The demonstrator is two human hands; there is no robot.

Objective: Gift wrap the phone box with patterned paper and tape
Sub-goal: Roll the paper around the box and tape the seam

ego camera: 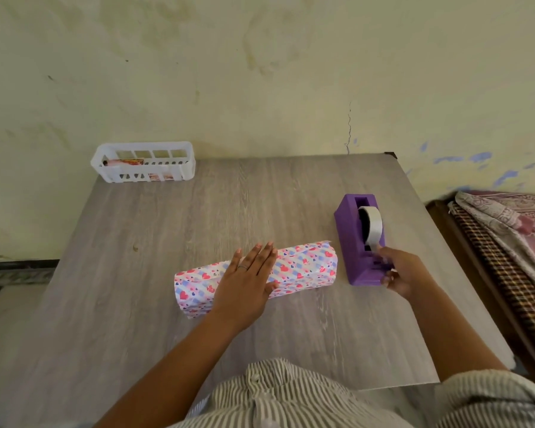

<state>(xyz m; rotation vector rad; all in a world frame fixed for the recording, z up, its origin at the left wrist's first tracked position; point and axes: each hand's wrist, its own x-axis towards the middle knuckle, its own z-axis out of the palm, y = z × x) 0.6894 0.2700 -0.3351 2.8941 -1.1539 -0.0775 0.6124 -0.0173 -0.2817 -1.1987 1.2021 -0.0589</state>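
The fingers of the left hand [250,284] lie straight and close together, flat on the top of the long box wrapped in white paper with red and blue hearts [257,281], and a thin ring sits on one finger; the palm presses the paper down near the middle of the box. The fingers of the right hand [397,271] are curled, and the fingertips [383,254] pinch the free end of the clear tape that comes down from the white tape roll [371,225]. This roll sits in the purple plastic tape dispenser [357,242], which stands just beside the right end of the wrapped box, not touching it as far as I can see. The box lies on the grey wooden table [198,217], a little tilted, with its left end nearer to the person. At the far left corner of the table stands a white plastic basket with slots [144,162], and some colourful packets are inside it. Both forearms are bare, and a striped shirt [290,396] shows at the bottom. At the right, well apart from the table, patterned cloth [507,230] lies on a bed
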